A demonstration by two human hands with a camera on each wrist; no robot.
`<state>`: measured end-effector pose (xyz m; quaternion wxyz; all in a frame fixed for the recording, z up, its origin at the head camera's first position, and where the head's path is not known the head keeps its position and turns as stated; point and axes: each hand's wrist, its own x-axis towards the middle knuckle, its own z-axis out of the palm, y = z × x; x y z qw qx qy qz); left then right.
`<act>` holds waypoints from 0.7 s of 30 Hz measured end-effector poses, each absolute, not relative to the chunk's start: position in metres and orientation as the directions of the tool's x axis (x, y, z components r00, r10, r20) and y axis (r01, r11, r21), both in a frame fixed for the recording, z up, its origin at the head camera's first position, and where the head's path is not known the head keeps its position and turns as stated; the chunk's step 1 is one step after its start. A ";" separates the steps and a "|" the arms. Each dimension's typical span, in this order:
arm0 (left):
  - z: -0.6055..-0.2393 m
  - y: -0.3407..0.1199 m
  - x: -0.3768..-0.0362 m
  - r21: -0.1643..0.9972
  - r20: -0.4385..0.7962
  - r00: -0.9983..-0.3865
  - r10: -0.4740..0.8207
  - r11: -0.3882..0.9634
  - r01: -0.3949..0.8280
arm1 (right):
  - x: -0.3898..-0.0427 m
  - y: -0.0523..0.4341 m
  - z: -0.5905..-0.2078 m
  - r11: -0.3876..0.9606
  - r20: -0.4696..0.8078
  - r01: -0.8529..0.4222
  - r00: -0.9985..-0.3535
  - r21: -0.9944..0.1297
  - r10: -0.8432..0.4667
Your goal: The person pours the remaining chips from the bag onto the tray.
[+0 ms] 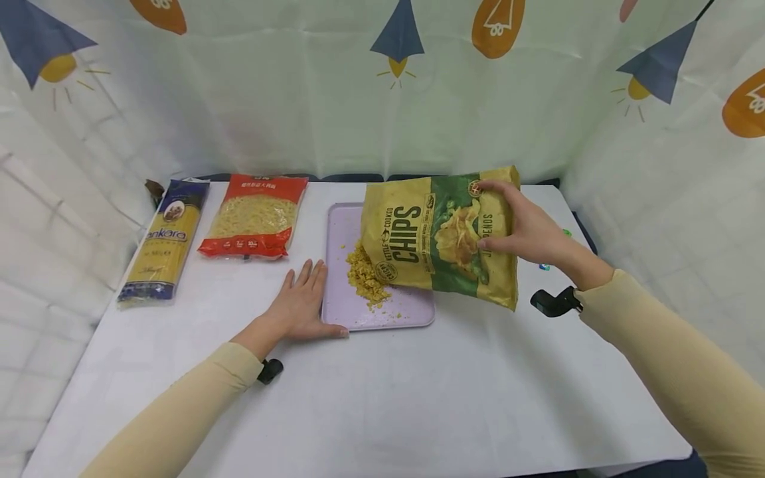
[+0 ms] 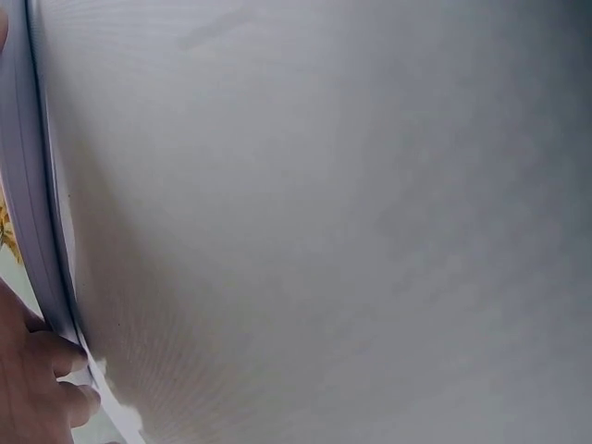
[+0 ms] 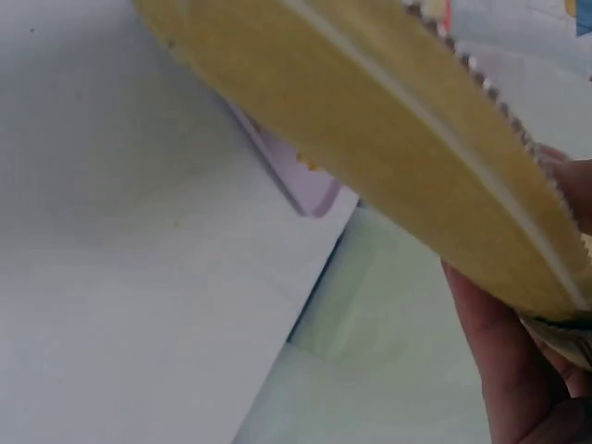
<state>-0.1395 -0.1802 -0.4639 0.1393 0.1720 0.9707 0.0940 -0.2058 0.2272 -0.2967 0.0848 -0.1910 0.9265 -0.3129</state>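
On a white-clothed table, past a spaghetti pack (image 1: pixel 163 239) and a noodle bag (image 1: pixel 255 216), the left hand (image 1: pixel 301 304) lies flat with fingers straight against a lilac tray (image 1: pixel 340 232) holding crumbled chips (image 1: pixel 366 275), while the right hand (image 1: pixel 526 229) grips a glossy chip bag (image 1: pixel 442 232) tilted over it.

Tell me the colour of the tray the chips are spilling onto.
Pale lilac; the tray shows best in the head view.
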 end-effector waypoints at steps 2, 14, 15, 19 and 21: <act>-0.464 -0.180 -0.140 0.234 -0.237 -0.902 0.360 0.923 0.307 | -0.208 0.226 -0.294 0.737 -0.047 -0.299 -0.912 -0.607 -0.408; -0.466 -0.181 -0.142 0.221 -0.237 -0.900 0.365 0.923 0.316 | -0.202 0.226 -0.267 0.724 -0.141 -0.250 -0.890 -0.642 -0.433; -0.466 -0.181 -0.142 0.216 -0.237 -0.900 0.366 0.923 0.319 | -0.200 0.226 -0.265 0.717 -0.137 -0.261 -0.885 -0.646 -0.445; -0.466 -0.182 -0.142 0.221 -0.236 -0.899 0.370 0.921 0.321 | -0.194 0.228 -0.263 0.680 -0.103 -0.318 -0.859 -0.661 -0.502; -0.467 -0.182 -0.142 0.222 -0.237 -0.898 0.371 0.920 0.322 | -0.192 0.228 -0.262 0.667 -0.086 -0.346 -0.847 -0.660 -0.525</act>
